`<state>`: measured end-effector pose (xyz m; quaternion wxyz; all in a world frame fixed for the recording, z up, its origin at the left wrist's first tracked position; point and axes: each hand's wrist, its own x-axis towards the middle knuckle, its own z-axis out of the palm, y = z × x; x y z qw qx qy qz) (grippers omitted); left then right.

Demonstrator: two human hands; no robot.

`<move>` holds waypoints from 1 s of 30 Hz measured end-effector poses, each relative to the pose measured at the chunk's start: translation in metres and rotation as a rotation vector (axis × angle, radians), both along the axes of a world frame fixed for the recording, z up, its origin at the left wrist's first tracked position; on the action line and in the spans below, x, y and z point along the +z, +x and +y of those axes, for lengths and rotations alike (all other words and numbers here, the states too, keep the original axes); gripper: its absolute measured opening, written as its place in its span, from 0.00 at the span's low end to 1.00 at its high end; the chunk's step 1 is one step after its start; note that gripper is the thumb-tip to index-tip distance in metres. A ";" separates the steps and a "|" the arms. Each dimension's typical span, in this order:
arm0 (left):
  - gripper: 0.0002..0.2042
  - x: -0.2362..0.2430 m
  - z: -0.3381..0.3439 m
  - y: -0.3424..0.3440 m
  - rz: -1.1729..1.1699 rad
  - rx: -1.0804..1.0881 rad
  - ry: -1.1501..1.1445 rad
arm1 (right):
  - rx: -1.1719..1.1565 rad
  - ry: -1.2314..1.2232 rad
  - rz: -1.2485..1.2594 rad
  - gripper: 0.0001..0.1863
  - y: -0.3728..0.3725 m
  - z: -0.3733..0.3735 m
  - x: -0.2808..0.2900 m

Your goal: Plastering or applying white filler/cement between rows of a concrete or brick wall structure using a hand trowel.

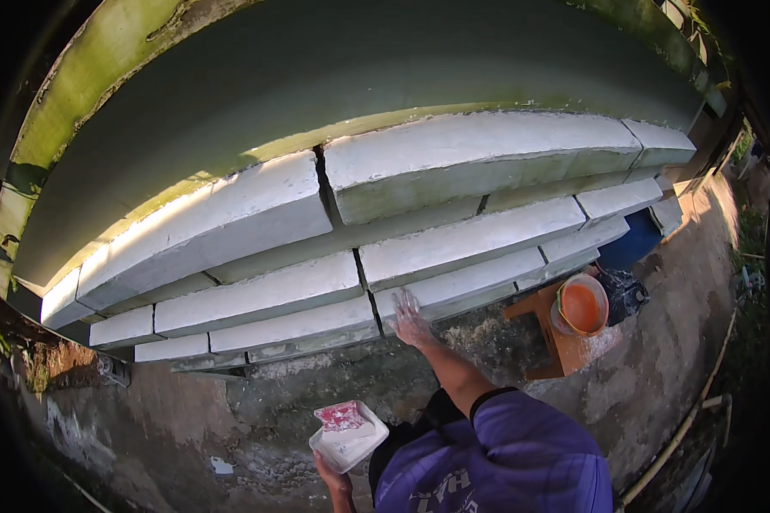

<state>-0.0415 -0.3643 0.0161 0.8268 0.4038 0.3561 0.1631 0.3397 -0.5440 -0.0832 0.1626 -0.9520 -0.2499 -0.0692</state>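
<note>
My left hand point(329, 472) grips the side of a squarish white plastic tub point(370, 446). White paste lies in the tub, and a pinkish-red flat scraper point(340, 416) rests at its far edge. Its handle, if any, I cannot make out. My right arm reaches forward, and my right hand point(411, 319), smeared with white, has its fingers spread against the lowest front white block point(462, 285). That block sits just right of a dark vertical gap. Nothing shows in the right hand.
Stepped rows of white-coated blocks point(257, 295) rise ahead against a dark greenish wall point(385, 64). To the right, an orange-lined bucket point(583, 305) stands on a small wooden stool point(549, 342), beside a black plastic bag point(622, 291) and a blue container point(629, 246). Stained concrete floor point(158, 427) lies below.
</note>
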 end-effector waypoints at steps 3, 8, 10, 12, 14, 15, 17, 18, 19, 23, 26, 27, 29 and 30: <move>0.28 -0.001 -0.018 -0.006 -0.018 0.084 -0.004 | 0.004 -0.005 0.041 0.39 0.009 -0.016 -0.005; 0.28 0.007 -0.051 0.004 -0.068 0.238 -0.029 | -0.656 0.121 0.058 0.39 0.011 -0.090 -0.020; 0.28 0.014 -0.060 0.016 -0.074 0.250 -0.015 | -1.319 0.353 0.634 0.42 0.016 -0.145 -0.055; 0.28 0.004 -0.066 0.027 -0.062 0.271 -0.033 | -1.381 0.469 0.750 0.42 -0.020 -0.212 -0.091; 0.28 0.000 -0.076 0.031 -0.081 0.321 -0.004 | -1.492 0.022 0.552 0.40 -0.012 -0.190 -0.064; 0.28 0.002 -0.079 0.029 -0.095 0.356 0.020 | -1.198 0.066 0.207 0.39 -0.012 -0.184 -0.053; 0.28 0.002 -0.081 0.025 -0.084 0.364 0.021 | -0.747 0.128 -0.124 0.37 -0.006 -0.166 -0.021; 0.28 0.002 -0.083 0.028 -0.078 0.336 0.005 | -0.611 0.137 -0.133 0.36 0.009 -0.151 -0.001; 0.28 0.007 -0.085 0.035 -0.081 0.332 0.006 | -0.467 0.073 -0.122 0.36 0.023 -0.142 -0.002; 0.28 0.012 -0.086 0.035 -0.041 0.303 0.030 | 0.031 0.009 0.021 0.36 0.049 -0.089 -0.001; 0.29 0.016 -0.087 0.030 -0.038 0.308 0.037 | 0.254 -0.019 0.366 0.37 0.054 -0.063 0.012; 0.29 0.019 -0.088 0.029 -0.018 0.313 0.051 | 0.334 -0.024 0.155 0.36 0.047 -0.062 0.010; 0.29 0.016 -0.091 0.019 -0.008 0.352 0.048 | 0.598 -0.065 -0.074 0.34 0.027 -0.061 0.022; 0.29 0.015 -0.093 0.019 -0.006 0.361 0.041 | 0.762 -0.109 -0.094 0.33 0.016 -0.070 0.034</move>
